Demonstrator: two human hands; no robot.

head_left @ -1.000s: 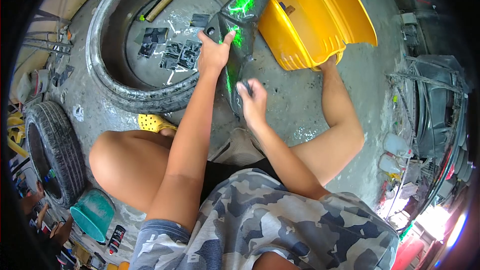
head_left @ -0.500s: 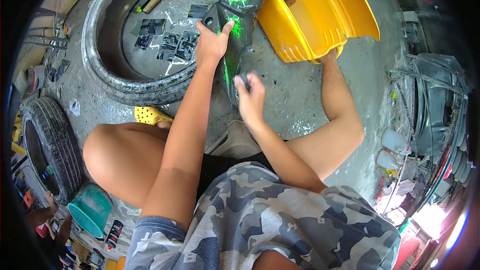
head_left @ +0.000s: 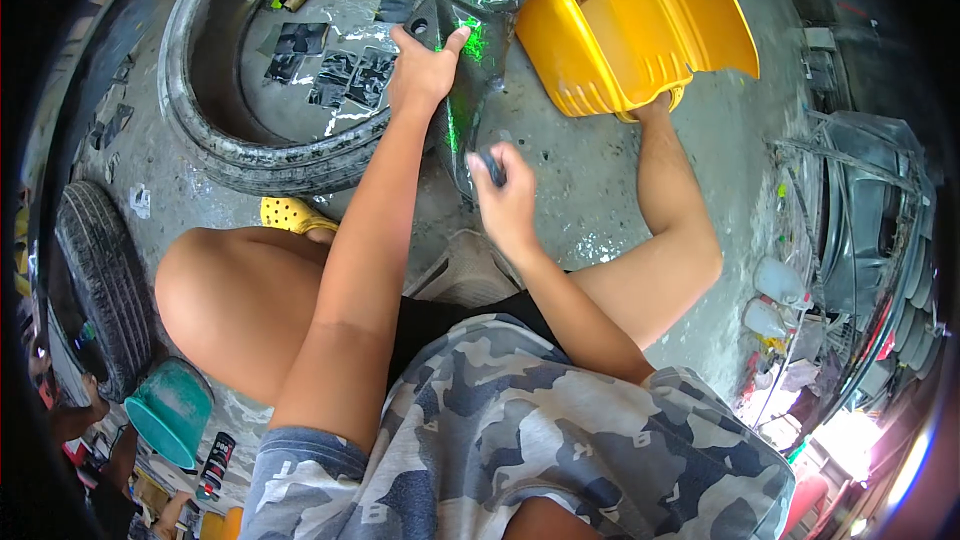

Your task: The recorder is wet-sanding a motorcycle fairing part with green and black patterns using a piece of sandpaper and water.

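A dark plastic body panel (head_left: pixel 480 0) with bright green streaks stands tilted on the concrete floor in front of me. My left hand (head_left: pixel 425 65) grips its upper left edge and steadies it. My right hand (head_left: pixel 505 200) is closed on a small dark sanding piece (head_left: pixel 492 165) pressed against the panel's lower end. A yellow plastic panel (head_left: pixel 630 20) leans just right of the dark one, touching my right knee. I squat, with my left knee at the lower left.
A large worn tyre (head_left: pixel 250 155) lies at upper left with dark sheets (head_left: pixel 340 70) inside its ring. A second tyre (head_left: pixel 100 280) is at the left edge, a teal bucket (head_left: pixel 170 410) below it, and a spray can (head_left: pixel 215 460) nearby. Vehicle parts and bottles (head_left: pixel 780 300) crowd the right.
My right hand has slid down and a little right along the panel's lower end. My left hand keeps its grip on the upper edge. The view has shifted slightly.
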